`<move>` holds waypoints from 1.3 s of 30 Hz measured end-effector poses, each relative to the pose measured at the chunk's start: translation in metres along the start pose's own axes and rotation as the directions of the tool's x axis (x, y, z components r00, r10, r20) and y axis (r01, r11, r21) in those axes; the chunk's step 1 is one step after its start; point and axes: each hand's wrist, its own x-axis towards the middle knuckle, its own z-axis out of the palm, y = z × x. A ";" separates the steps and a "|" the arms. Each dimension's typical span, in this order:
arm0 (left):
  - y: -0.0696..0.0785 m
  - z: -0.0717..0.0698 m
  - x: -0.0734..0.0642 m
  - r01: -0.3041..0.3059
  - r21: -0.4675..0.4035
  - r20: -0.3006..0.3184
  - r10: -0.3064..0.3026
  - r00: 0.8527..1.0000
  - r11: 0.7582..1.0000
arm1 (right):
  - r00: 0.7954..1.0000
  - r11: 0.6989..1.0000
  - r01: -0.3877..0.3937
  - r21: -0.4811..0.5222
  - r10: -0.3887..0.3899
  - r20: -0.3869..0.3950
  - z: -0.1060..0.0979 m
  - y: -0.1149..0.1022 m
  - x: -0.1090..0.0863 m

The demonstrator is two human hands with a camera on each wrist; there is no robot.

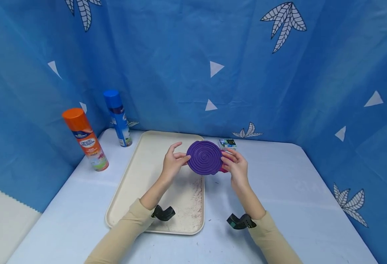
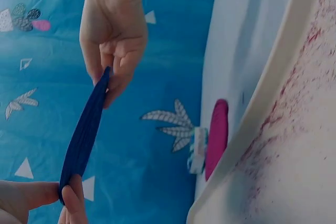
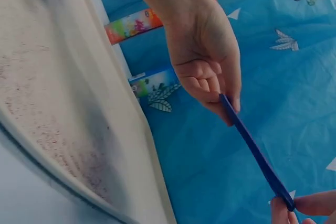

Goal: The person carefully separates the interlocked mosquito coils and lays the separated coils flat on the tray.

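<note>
Above the right edge of the tray, both hands hold up a round purple coaster (image 1: 204, 157) with spiral ridges. Its ridged face shows in the head view. My left hand (image 1: 172, 162) pinches the left rim between thumb and fingers. On the opposite rim, my right hand (image 1: 238, 168) pinches it the same way. Both wrist views show the coaster (image 2: 84, 135) nearly edge-on as a thin, slightly bowed strip. Partly hidden behind it and the right hand is a pink item (image 2: 218, 140), lying on the table beside the tray.
A cream tray (image 1: 153, 179) with reddish marks lies under the left forearm. At the left stand an orange spray can (image 1: 87, 141) and a blue spray can (image 1: 118, 119). A small printed box (image 1: 227, 143) sits by the blue curtain (image 1: 180, 73).
</note>
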 end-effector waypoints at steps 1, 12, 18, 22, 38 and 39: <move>0.001 -0.002 0.002 -0.002 0.002 -0.009 0.002 1.000 1.000 | 1.000 1.000 -0.003 0.005 0.003 0.012 0.001 -0.001 0.001; 0.000 -0.017 0.006 -0.132 0.117 -0.052 0.139 0.989 0.984 | 0.990 0.996 -0.066 0.062 0.057 0.131 0.006 0.001 0.007; 0.005 -0.018 0.000 -0.236 0.149 -0.062 0.247 0.967 0.960 | 0.990 0.995 -0.077 0.064 0.069 0.127 0.007 0.003 0.006; 0.022 -0.015 -0.010 -0.328 0.143 -0.051 0.337 0.940 0.934 | 0.986 0.989 -0.115 0.095 0.102 0.131 0.007 0.000 0.005; 0.006 -0.023 0.013 0.039 -0.193 -0.072 -0.054 0.996 0.980 | 0.980 0.996 0.010 0.086 -0.027 0.196 0.007 -0.002 0.004; 0.006 -0.022 0.013 0.038 -0.184 -0.083 -0.054 0.995 0.982 | 0.981 0.997 0.021 0.077 -0.035 0.192 0.007 -0.002 0.004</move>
